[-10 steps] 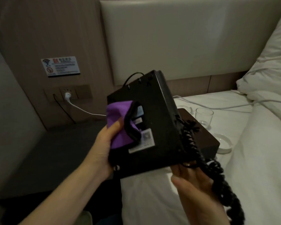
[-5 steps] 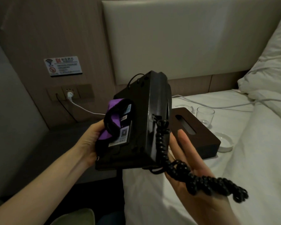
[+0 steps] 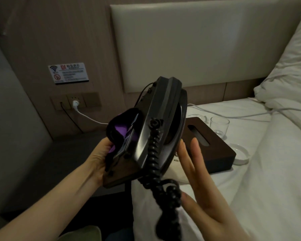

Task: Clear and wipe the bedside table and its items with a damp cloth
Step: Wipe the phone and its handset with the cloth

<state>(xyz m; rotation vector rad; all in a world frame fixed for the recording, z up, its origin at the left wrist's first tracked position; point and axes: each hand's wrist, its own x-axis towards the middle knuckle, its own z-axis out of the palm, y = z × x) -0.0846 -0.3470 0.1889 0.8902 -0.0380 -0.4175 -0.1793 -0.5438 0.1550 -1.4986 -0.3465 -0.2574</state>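
A black desk telephone [image 3: 161,122] is held on edge in the air above the gap between table and bed, its handset facing me. My left hand [image 3: 99,155] grips its underside together with a purple-and-black cloth [image 3: 120,129] pressed against the base. My right hand [image 3: 198,185] is flat with straight fingers beside the phone's right face; whether it touches is hard to tell. The coiled cord [image 3: 162,185] hangs down over that palm. The dark bedside table [image 3: 47,157] lies bare below at the left.
On the white bed [image 3: 250,188] lie a dark wooden tissue box [image 3: 214,146], a drinking glass [image 3: 219,125] and a clear round dish [image 3: 240,153]. A wall socket [image 3: 75,101] holds a white plug and cable. A pillow [image 3: 288,80] sits at right.
The phone has rotated from showing its underside to showing the handset side. My right hand has opened flat along its right face, and the cord now hangs over the palm.
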